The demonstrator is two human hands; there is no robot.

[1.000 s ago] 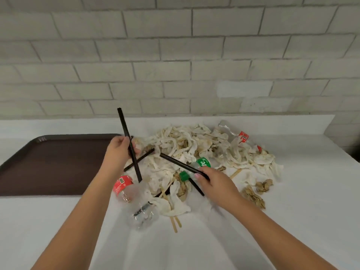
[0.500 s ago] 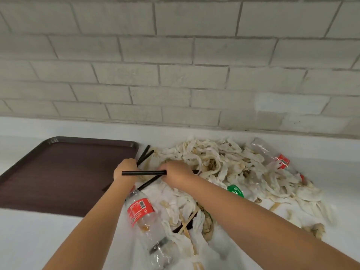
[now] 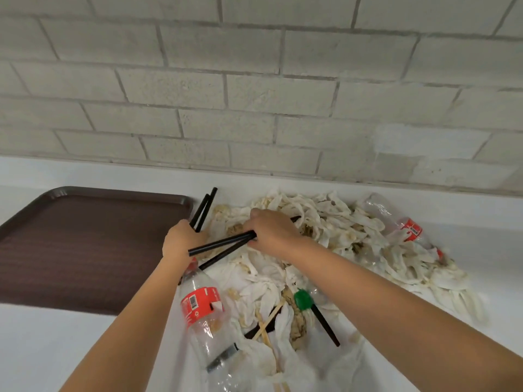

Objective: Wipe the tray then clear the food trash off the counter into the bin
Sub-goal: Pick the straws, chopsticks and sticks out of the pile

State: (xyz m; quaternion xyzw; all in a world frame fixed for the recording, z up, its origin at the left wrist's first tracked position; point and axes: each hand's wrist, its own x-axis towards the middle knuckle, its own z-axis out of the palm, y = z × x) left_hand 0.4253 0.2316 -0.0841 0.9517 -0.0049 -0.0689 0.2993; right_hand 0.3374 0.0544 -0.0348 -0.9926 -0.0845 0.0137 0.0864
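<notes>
Your right hand [image 3: 273, 233] has crossed to left hand [image 3: 179, 243]. Fingers of both clamped on black straws [image 3: 220, 245], bunched beside tray [image 3: 85, 244] right edge. Trash pile [image 3: 334, 224] still covers worktop [image 3: 56, 349] back-centre. Bundling likely; bin unseen.

Both arms [image 3: 133, 323] stretched forward, left hand [image 3: 179, 242] curled round a straw pair [image 3: 203, 208], right hand [image 3: 272, 232] gripping a second straw pair [image 3: 220, 246]
</notes>
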